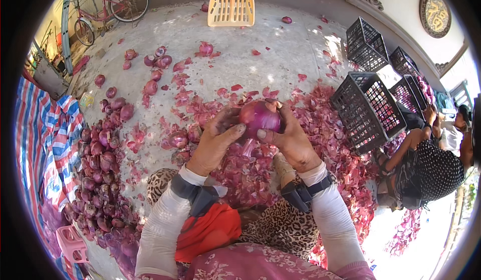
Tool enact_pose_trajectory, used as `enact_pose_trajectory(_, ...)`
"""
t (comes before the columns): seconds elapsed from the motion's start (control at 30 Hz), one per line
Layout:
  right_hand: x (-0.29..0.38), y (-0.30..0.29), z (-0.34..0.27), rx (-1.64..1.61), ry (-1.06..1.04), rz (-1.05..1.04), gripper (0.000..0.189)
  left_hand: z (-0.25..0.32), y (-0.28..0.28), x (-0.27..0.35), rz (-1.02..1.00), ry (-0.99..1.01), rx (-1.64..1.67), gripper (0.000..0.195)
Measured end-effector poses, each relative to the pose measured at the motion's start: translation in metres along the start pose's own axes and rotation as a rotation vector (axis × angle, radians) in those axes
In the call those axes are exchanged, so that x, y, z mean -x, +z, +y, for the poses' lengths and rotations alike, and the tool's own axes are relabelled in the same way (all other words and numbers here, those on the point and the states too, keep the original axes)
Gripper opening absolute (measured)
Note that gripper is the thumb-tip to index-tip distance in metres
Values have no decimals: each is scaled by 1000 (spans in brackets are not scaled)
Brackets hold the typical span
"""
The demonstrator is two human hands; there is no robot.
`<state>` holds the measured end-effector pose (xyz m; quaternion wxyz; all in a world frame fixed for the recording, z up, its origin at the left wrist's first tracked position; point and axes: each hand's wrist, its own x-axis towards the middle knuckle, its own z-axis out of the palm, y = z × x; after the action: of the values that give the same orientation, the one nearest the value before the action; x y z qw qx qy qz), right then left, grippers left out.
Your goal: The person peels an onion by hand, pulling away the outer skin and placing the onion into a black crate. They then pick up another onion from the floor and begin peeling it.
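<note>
A shiny red onion [263, 116] is held up between my two hands, its dry stem end pointing to the upper right. My left hand [221, 135] cups its left side, with the thumb along the lower edge. From the right, my right hand [295, 137] grips it, thumb on the front and fingers near the stem end. Below the hands, loose red onion skins [248, 175] cover the floor between my knees. A few unpeeled-looking onions [178, 139] lie just left of my left hand.
A long heap of onions [99, 167] lies at left beside a striped tarp [49, 129] and a pink plastic stool [71, 244]. Black plastic crates [366, 111] stand at right, near seated people [424, 171]. A yellow slotted scoop [231, 7] and a bicycle [109, 9] are at the back.
</note>
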<state>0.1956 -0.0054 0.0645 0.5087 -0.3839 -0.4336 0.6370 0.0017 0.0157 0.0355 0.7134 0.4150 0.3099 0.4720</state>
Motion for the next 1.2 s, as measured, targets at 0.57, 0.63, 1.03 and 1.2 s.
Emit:
enact_pose_trajectory(0.57,-3,0,6,145,-38,-16,76,12,0,5,32,15,-186,40)
enact_pose_trajectory(0.63,-5,-5,13,306,-119,-23,79,12,1,3,5,34,-268,39)
enact_pose_trajectory(1.03,-5,-2,11,439,-167,-30,84,11,-9,2,2,43,-396,38)
enact_pose_trajectory(1.2,-4,-1,9,362,-129,-26,84,14,-4,3,10,50,-444,38)
